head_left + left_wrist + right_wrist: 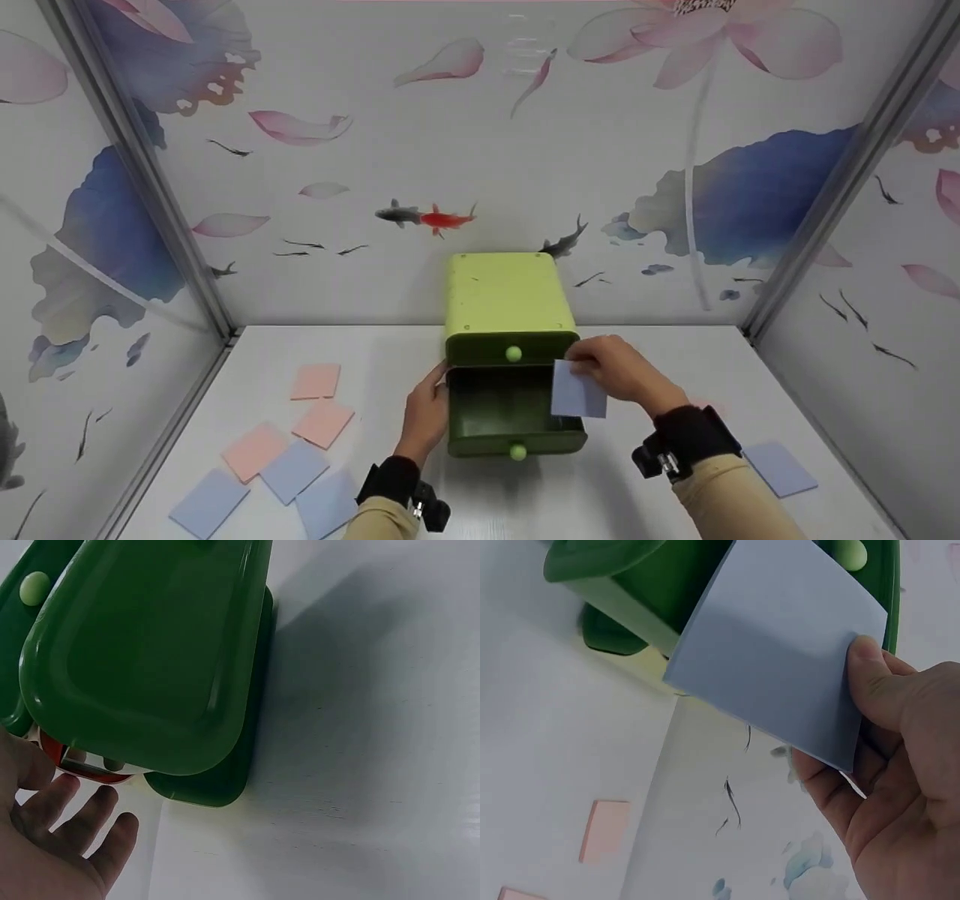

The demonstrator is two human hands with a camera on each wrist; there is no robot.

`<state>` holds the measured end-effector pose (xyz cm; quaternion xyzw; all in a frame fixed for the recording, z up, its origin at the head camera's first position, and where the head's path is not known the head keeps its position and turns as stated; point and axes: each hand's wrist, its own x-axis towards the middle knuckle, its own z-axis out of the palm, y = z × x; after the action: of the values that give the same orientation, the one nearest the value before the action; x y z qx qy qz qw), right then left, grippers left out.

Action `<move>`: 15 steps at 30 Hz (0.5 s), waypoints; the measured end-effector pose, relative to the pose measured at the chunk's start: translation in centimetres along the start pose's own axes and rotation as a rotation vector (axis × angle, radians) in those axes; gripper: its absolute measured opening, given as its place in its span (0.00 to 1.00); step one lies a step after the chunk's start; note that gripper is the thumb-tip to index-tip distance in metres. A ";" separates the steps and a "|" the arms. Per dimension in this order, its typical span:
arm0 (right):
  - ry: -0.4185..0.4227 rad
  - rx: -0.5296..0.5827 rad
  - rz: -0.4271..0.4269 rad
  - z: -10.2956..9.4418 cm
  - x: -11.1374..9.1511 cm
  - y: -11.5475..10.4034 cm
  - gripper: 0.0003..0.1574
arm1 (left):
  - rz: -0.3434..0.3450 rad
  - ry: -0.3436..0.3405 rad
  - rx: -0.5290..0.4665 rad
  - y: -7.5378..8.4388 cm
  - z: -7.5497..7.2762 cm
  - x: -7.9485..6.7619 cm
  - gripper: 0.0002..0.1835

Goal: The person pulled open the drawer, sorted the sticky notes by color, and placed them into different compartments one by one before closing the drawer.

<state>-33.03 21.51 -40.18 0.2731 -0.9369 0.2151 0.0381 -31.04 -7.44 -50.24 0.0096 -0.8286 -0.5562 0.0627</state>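
A small green drawer cabinet (510, 292) stands against the back wall, its lower drawer (517, 442) pulled out and its upper drawer (480, 349) closed. My right hand (619, 371) pinches a blue paper square (577, 390) between thumb and fingers, over the right side of the open drawer. Seen from the right wrist, the blue square hides part of the drawer. At the cabinet's left side is my left hand (426, 412), fingers loosely extended beside it in the left wrist view; whether they press on it I cannot tell.
Several pink paper squares (324, 422) and blue squares (210, 502) lie on the white table (390, 352) to the left. On the right lie another blue square (780, 469) and a pink one, mostly hidden behind the right wrist. Printed panels enclose the table.
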 end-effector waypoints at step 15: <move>0.008 -0.044 -0.050 5.0 1.3 -1.9 0.05 | 0.027 0.003 0.015 -0.2 -0.1 0.1 0.23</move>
<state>-32.85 17.29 -43.75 0.2948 -0.9341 0.1944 0.0534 -31.10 -7.63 -50.33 -0.0003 -0.8327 -0.5490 0.0714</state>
